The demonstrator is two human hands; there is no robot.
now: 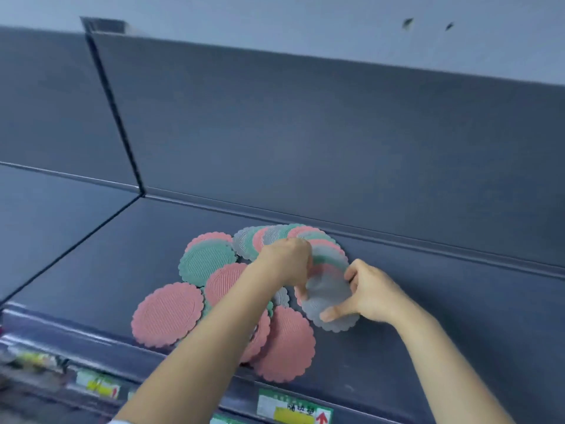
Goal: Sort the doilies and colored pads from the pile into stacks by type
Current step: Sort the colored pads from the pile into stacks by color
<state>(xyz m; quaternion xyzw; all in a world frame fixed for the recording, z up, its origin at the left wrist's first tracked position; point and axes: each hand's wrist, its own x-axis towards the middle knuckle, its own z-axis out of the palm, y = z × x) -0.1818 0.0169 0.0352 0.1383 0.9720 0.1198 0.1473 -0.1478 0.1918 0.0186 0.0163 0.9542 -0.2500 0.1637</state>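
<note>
- Shelf (pixel 91 264): dark grey, flat and matt. A seam runs from the front edge back to the rear corner and splits it into two bays. The work lies in the right-hand bay.
- Back panel (pixel 305 133): same dark grey, upright behind the shelf, with a vertical joint in line with the seam. A pale wall (pixel 305 22) shows above it.
- Front rail (pixel 214 390): glossy strip along the near edge of the shelf, carrying a green-bordered price label (pixel 295 408) and others to the left that are too blurred to read.
- Pile of pads (pixel 244 289): round, scallop-edged, ribbed pads in pink, green and grey, lying overlapped on the shelf between rail and back panel. Both forearms cross the middle of it and hide part.
- Pink pad (pixel 168 313): flat at the front left of the pile, fully exposed.
- Green pad (pixel 204 261): flat behind it, overlapping another pink one.
- Grey pad (pixel 330 298): lifted at the right of the pile, tilted towards the camera.
- Right hand (pixel 370 292): pinches the grey pad, thumb on its lower face, fingers behind its upper edge.
- Left hand (pixel 287 261): fingers curled downwards at the grey pad's left edge. Whether they grip anything cannot be determined.
</note>
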